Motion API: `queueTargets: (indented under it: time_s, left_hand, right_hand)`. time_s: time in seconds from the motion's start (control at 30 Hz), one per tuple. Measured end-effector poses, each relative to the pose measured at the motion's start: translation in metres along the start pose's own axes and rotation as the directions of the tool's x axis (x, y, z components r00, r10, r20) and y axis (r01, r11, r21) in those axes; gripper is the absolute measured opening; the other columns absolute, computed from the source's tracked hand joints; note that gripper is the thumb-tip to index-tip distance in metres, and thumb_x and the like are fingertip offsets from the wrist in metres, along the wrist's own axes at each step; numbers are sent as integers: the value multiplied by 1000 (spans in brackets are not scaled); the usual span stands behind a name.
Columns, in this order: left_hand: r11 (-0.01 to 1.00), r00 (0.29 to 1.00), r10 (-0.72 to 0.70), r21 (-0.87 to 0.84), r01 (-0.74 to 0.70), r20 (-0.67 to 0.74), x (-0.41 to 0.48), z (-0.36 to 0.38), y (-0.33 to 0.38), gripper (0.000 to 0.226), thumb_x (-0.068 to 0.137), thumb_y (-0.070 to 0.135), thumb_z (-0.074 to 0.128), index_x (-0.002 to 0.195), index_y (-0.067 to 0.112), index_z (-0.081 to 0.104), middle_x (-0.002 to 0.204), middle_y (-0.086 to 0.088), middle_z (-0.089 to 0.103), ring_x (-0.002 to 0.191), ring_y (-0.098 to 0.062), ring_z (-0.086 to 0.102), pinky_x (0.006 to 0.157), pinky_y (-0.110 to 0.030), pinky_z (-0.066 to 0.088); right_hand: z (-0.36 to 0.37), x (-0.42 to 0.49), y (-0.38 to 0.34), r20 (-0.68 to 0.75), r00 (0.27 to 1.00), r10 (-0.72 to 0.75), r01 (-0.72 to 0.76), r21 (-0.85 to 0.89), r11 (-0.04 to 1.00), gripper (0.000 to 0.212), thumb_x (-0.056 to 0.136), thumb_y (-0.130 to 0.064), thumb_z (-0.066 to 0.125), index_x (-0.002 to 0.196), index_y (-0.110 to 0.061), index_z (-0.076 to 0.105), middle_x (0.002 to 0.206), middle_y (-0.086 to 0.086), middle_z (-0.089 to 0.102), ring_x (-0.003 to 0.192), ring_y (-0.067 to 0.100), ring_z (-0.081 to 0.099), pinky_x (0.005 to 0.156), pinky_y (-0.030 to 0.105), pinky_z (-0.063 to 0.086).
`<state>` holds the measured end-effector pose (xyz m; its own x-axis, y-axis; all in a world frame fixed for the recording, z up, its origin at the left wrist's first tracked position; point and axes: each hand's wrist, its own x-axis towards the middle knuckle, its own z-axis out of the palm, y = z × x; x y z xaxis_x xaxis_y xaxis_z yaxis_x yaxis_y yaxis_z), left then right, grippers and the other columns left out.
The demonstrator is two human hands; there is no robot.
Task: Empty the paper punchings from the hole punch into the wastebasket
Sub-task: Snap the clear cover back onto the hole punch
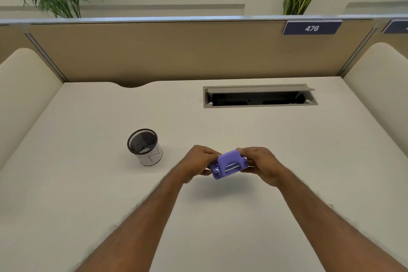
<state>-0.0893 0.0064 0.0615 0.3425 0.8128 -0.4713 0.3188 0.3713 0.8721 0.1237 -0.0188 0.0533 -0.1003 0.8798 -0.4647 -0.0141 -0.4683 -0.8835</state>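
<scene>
A small purple hole punch hangs above the middle of the desk, tilted, held at both ends. My left hand grips its left end and my right hand grips its right end. Its shadow falls on the desk just below. The wastebasket is a small round mesh cup with a black rim and a white paper wrap. It stands upright to the left of the punch, apart from my hands, with some pale scraps at its bottom.
The beige desk is bounded by a tan partition at the back and cream side panels. An open cable tray is set into the desk at the back right. Plants stand behind the partition.
</scene>
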Motion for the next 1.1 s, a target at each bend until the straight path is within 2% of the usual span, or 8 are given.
queueTargets:
  time_s: [0.2,0.3,0.5,0.63,0.73,0.87,0.97,1.1]
  left_hand:
    - [953,987,-101,-296,61,-122,22,32,-10,24,88,33,64,80,14,75,76,-2,75,70,-15,69,61,-25,53]
    - [948,989,-83,-317,41,-121,29,49,-16,16,88,25,64,87,17,77,79,1,77,73,-13,71,62,-23,54]
    - [931,950,-80,-363,-37,-302,60,82,-10,15,87,10,64,81,13,78,82,-2,75,67,-11,66,65,-22,56]
    - [966,964,-30,-256,-40,-264,85,99,-1,19,86,14,62,75,3,73,73,-2,61,68,-13,58,75,-23,54]
    - [994,975,34,-96,-56,-221,98,111,7,32,88,35,63,62,19,72,62,-5,65,66,-11,50,59,-30,45]
    - [991,976,124,61,-115,-177,115,128,15,23,83,38,70,93,19,77,92,-7,75,81,-10,61,74,-28,48]
    - [982,980,133,151,-110,-149,128,139,22,35,83,33,72,111,12,72,106,-7,73,93,-17,64,86,-33,49]
    - [977,988,92,203,-65,-127,146,153,30,50,80,31,74,125,11,64,116,-5,70,99,-15,63,84,-26,46]
  right_hand:
    - [-25,0,23,-230,968,98,-31,277,960,19,89,-21,64,89,-7,76,89,10,72,73,21,68,66,31,58]
    - [-37,-2,32,-275,951,139,-35,351,936,18,90,-21,64,94,-6,74,88,8,70,72,22,67,68,33,58]
    - [-57,-7,47,-286,946,149,-19,412,911,20,94,-13,58,109,-4,66,95,13,71,77,24,69,77,36,58]
    - [-69,-5,51,-384,911,153,60,489,870,19,92,-8,61,109,0,64,94,15,71,76,23,69,71,31,59]
    - [-77,-2,51,-479,863,160,125,510,851,18,89,-5,64,106,1,64,95,15,71,75,23,70,67,28,61]
    - [-92,4,53,-562,806,185,92,429,899,16,85,-7,70,100,-2,69,86,11,68,67,19,62,60,26,56]
    - [-103,7,57,-614,769,178,79,367,927,14,84,-6,71,97,-2,71,82,10,68,63,16,58,59,24,55]
    - [-112,11,63,-653,741,158,59,298,953,11,86,-5,69,95,0,72,83,10,72,63,18,66,60,20,59]
